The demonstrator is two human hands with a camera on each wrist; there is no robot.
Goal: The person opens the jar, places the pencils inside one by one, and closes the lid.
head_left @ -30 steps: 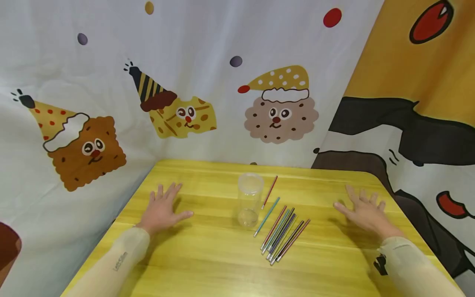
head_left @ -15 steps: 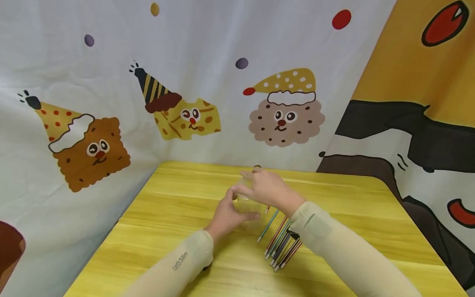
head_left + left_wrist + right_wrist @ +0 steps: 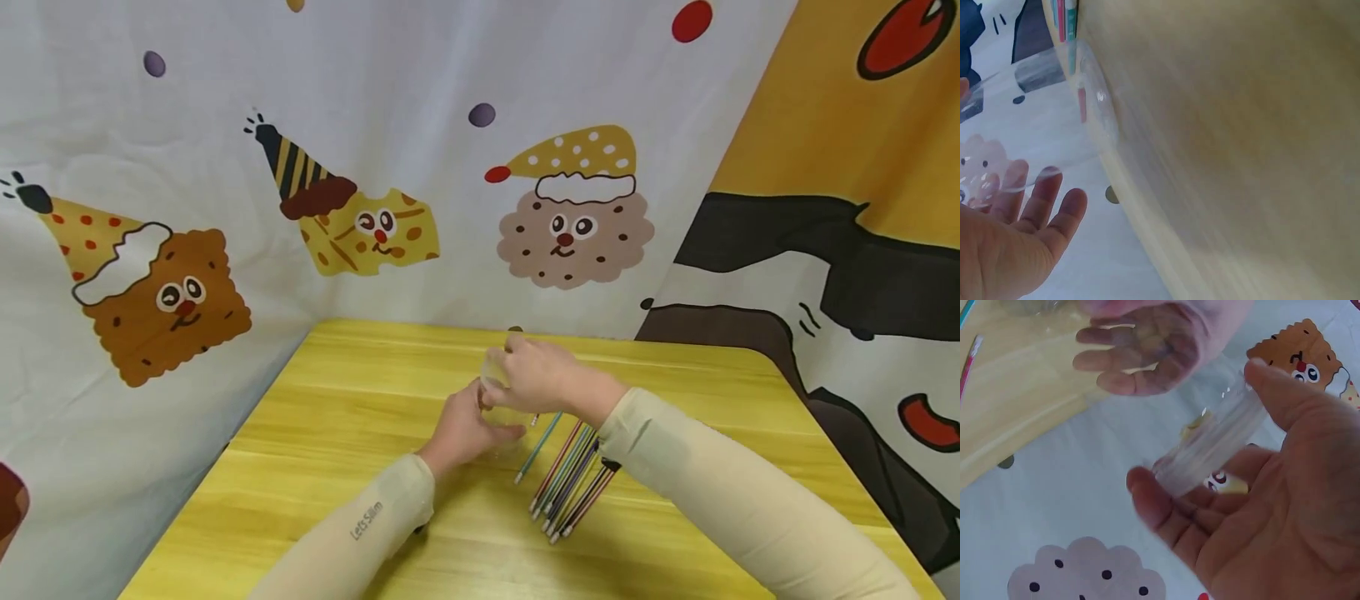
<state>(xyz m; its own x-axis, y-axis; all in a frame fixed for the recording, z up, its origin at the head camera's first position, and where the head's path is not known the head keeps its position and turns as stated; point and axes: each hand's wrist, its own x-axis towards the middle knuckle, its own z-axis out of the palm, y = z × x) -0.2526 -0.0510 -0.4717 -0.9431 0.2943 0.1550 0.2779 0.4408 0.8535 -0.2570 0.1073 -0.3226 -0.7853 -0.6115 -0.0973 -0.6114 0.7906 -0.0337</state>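
Near the middle of the table, my left hand (image 3: 461,429) grips the side of a clear plastic jar (image 3: 1104,100), thumb toward me. In the left wrist view the jar's rounded base faces the table, and several fingers show around its wall. My right hand (image 3: 546,375) reaches over from the right and holds the translucent lid (image 3: 1213,453) by its rim between thumb and fingers. The lid looks tilted at the jar's mouth; whether it still touches the jar cannot be made out. My right hand and forearm partly cover the jar and some pencils.
Several thin pencils (image 3: 570,479) with white eraser ends lie side by side right of the jar, partly under the right sleeve. A teal pencil (image 3: 538,450) lies apart from them. The yellow wood-grain table (image 3: 360,375) meets a printed cloth (image 3: 465,300) at the back.
Both hands have come in from the table's sides to the jar. The left has taken hold of its body, the right its lid. Over the last half second the lid has tilted.
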